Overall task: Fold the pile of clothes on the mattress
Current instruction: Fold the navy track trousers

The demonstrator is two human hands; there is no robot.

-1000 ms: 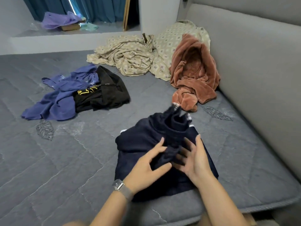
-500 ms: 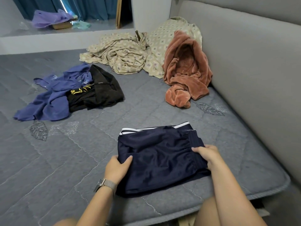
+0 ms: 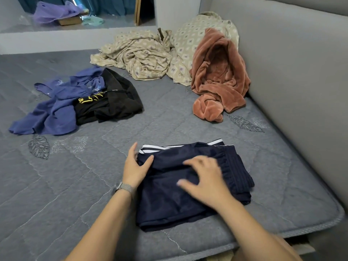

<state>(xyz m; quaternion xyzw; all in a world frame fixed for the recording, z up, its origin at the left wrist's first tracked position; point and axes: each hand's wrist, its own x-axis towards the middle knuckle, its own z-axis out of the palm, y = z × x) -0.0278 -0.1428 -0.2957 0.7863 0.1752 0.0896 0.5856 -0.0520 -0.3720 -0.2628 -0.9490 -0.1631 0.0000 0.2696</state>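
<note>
My left hand (image 3: 134, 169) grips the left edge of the folded navy shorts (image 3: 190, 185), thumb on top; my right hand (image 3: 204, 180) lies flat on them, fingers spread, blurred. Shorts sit near the mattress (image 3: 75, 185) front edge, long axis front to back, white-striped waistband pointing away. Farther back: blue shirt (image 3: 54, 110) touching black garment (image 3: 113, 102), beige patterned sheet (image 3: 143, 53), rust fleece (image 3: 218, 76) against the grey headboard (image 3: 301, 72).
</note>
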